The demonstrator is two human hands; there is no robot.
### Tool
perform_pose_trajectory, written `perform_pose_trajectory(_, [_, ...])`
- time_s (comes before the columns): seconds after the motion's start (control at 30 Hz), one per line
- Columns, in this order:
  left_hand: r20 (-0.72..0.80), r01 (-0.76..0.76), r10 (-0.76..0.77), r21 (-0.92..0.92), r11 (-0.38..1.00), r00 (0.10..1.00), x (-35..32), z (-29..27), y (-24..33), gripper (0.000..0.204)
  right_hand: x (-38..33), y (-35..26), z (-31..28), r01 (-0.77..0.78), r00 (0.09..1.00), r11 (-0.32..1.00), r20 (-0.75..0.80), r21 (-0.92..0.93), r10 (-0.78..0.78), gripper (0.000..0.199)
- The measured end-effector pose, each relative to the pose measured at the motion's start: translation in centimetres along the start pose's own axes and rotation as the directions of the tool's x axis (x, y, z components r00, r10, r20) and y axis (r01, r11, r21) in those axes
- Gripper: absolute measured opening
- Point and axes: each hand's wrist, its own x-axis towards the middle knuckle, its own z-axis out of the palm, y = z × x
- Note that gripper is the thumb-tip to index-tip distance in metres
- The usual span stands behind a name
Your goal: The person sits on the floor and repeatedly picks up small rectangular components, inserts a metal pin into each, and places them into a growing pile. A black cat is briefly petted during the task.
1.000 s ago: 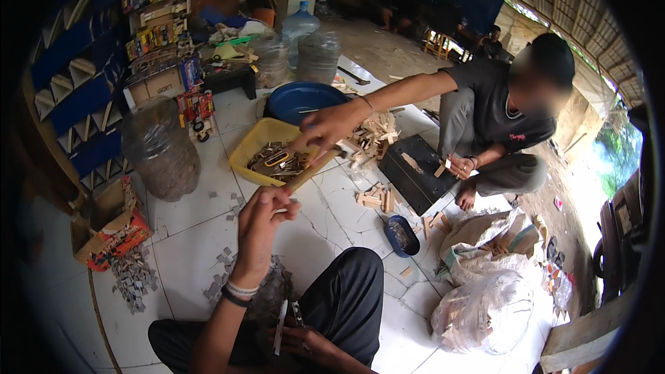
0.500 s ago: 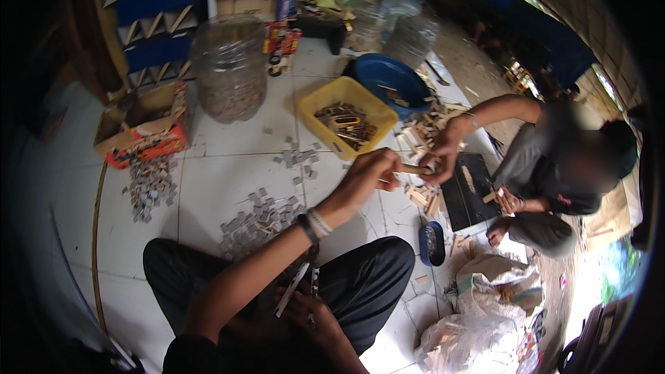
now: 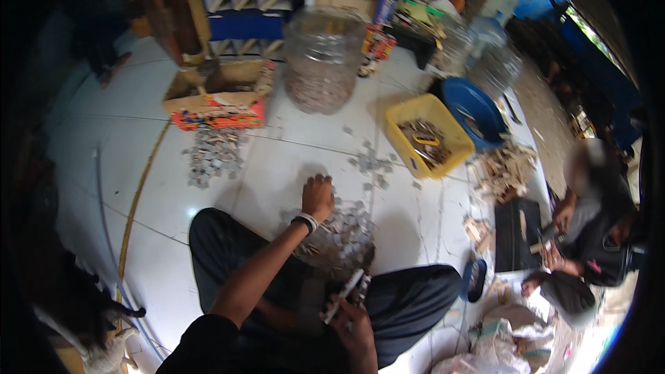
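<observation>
My left hand (image 3: 318, 197), with bands at its wrist, hovers at or rests on the far left edge of a pile of small grey square pieces (image 3: 343, 232). Its fingers are curled, and anything inside them is hidden. Low between my knees, my right hand (image 3: 352, 322) is closed around a tool with two long pale arms (image 3: 343, 298), one plain and one speckled. The tool's far end is dark and lies by the near edge of the pile. At the right, a co-worker's hands (image 3: 554, 253) hold a small wooden piece over a black board (image 3: 509, 235).
Ahead stand a cardboard box (image 3: 222, 107), a clear plastic container (image 3: 322, 62), a yellow basin (image 3: 433, 138) and a blue basin (image 3: 478, 107). More grey pieces (image 3: 211, 156) lie before the box. Wood strips (image 3: 502, 173) are heaped at right. A cat (image 3: 90, 325) is lower left.
My left hand has drawn back from the co-worker's hand, leaving the short stick both held, to the grey pile. The view has swung left; my right hand stays on the tool.
</observation>
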Motion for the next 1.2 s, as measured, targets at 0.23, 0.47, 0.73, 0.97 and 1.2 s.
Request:
perform_pose_trajectory(0.23, [0.029, -0.153, 0.157, -0.110, 0.982, 0.987, -0.7, 1.3, -5.6, 0.020, 0.0, -0.4, 0.3, -0.008, 0.997, 1.000, -0.081, -0.013, 0.007, 0.060])
perform_pose_trajectory(0.47, [-0.194, -0.145, 0.101, -0.231, 0.962, 0.976, -2.7, -3.0, -3.4, 0.020, -0.4, -0.8, 0.4, -0.015, 0.999, 0.992, -0.046, -0.128, 0.009, 0.028])
perform_pose_trajectory(0.73, [0.048, 0.087, -0.113, -0.926, 0.368, 0.992, -8.2, -9.3, -2.4, 0.025, -1.1, -1.7, 5.5, 0.022, 0.997, 0.845, -0.057, -0.534, -0.061, 0.020])
perform_pose_trajectory(0.97, [0.110, 0.130, -0.144, -0.982, 0.134, 0.983, -11.8, -14.1, -0.5, 0.026, -4.0, -3.7, 12.3, 0.374, 0.912, 0.490, 0.216, -0.787, -0.349, 0.028])
perform_pose_trajectory(1.2, [-0.016, -0.017, -0.205, -1.000, -0.003, 0.979, -12.7, -18.5, 2.7, 0.023, -4.0, -2.6, 13.8, 0.495, 0.860, 0.357, 0.390, -0.792, -0.329, 0.057])
